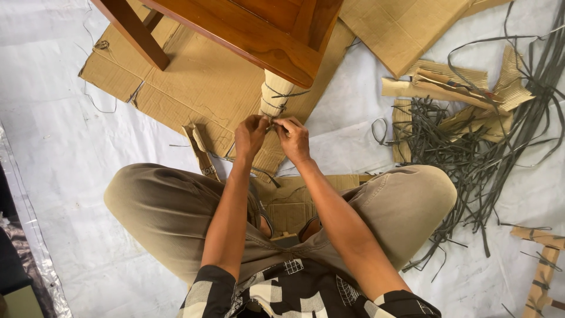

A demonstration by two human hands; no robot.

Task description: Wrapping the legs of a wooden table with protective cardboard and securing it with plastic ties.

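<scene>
A brown wooden chair [259, 35] stands over flat cardboard; one leg [275, 97] is wrapped in pale corrugated paper bound with dark strap. My left hand [249, 136] and my right hand [293, 139] meet at the bottom of that wrapped leg. Both pinch a thin dark strap [272, 125] between their fingertips, right against the wrapping. I sit cross-legged in khaki trousers, knees spread to either side.
Flat cardboard sheets [194, 82] lie under the chair and at the top right [400, 29]. A tangle of dark straps [465, 153] and torn corrugated scraps [453, 85] sits at the right. Another wrapped piece [544, 265] lies at the lower right. White sheeting [59, 153] covers the floor.
</scene>
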